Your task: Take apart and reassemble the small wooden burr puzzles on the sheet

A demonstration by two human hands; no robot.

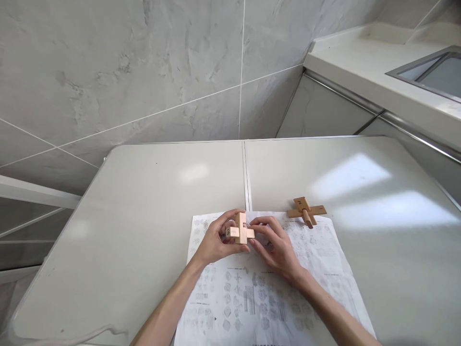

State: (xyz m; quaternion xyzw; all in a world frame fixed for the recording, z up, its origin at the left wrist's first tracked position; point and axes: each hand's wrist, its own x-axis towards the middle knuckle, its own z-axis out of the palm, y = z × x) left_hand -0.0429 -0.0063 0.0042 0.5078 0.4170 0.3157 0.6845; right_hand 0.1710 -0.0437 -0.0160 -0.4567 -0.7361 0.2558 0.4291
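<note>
My left hand (216, 240) grips a wooden interlocking puzzle (242, 229) of light square-cut bars crossing each other, thumb below and fingers above. A dark mark, too small to read surely, is on its left bar end. My right hand (275, 247) is at the puzzle's right side, thumb and fingertips closed about the end of a bar there. Behind the right hand lies a second wooden piece (306, 211), darker, made of crossed flat slats with the numbers 1 and 2 on them. Under both hands spreads a printed paper sheet (252, 317) with rows of small diagrams.
The pale folding table (126, 216) has a seam down its middle. Grey tiled wall (144, 62) rises behind its far edge. A white counter (367, 57) with a framed inset stands at the upper right. A pale cord (104, 329) lies at the lower left.
</note>
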